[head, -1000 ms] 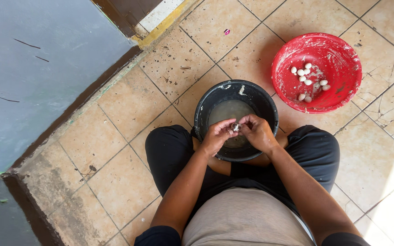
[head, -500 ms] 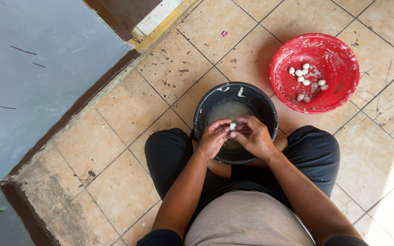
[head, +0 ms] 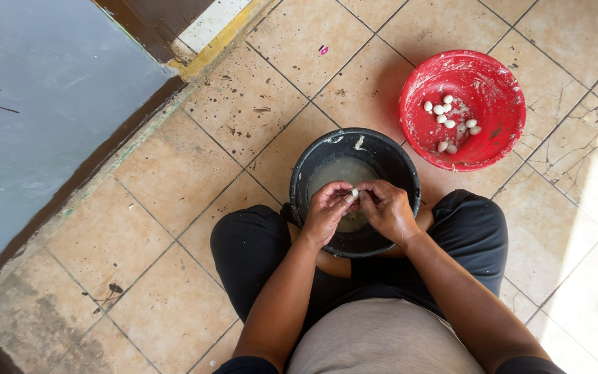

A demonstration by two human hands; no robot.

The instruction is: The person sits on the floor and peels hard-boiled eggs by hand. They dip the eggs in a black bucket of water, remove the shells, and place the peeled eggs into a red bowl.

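Down over the black bucket (head: 313, 166), the person is holding both hands together, fingertips meeting around a small white egg-like piece (head: 355, 194). The left hand (head: 328, 211) is curling its fingers inward, thumb and forefinger pinching the near-left side of the white piece, while the right hand (head: 386, 209) is pressing its fingertips against the other side, so the two hands are touching at the tips with the piece held between them. Directly beneath the hands, the bucket is holding cloudy, pale liquid, and its rim is sitting between the person's knees, which are clad in black trousers (head: 250, 242). Beyond the right hand and off to its outer side, well apart from it, a red basin (head: 493, 76) is resting on the tiled floor (head: 174, 180), smeared with whitish residue and carrying a small cluster of white eggs (head: 448, 119) near its middle. Beyond the left hand and far to its outer side, a grey-blue wall (head: 43, 90) with a dark brown base strip is running diagonally along the tiles. How tightly the piece is being squeezed cannot be told.
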